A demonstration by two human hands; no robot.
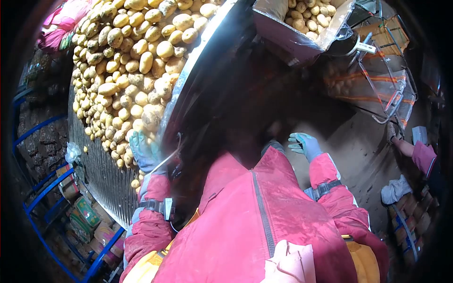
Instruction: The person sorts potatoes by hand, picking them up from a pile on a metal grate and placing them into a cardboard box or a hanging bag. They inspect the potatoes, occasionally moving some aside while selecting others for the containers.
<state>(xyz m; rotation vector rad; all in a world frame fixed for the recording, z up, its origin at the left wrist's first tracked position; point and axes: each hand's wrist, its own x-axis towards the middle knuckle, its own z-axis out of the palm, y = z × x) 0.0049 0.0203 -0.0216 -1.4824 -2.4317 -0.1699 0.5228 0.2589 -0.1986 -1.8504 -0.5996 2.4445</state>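
Observation:
My left hand (pixel 145 152), in a pale blue-green glove, lies against the lower edge of a large heap of potatoes (pixel 120 70). Its fingers point up over the potatoes and look stretched out, though strong light washes out their detail. Under the heap is a dark ribbed belt (pixel 101 165) with a metal side rail (pixel 181 82) along its right. My right hand (pixel 304 144), gloved alike, hangs in the air in front of my body with its fingers apart and nothing in them.
A cardboard box (pixel 288 35) of potatoes stands at the top, right of the rail. Beyond it are a metal frame with a mesh sack (pixel 370 89) and another person's arm (pixel 403 146). Blue railings (pixel 49 188) run on the left, and a person in pink (pixel 61 23) is at upper left.

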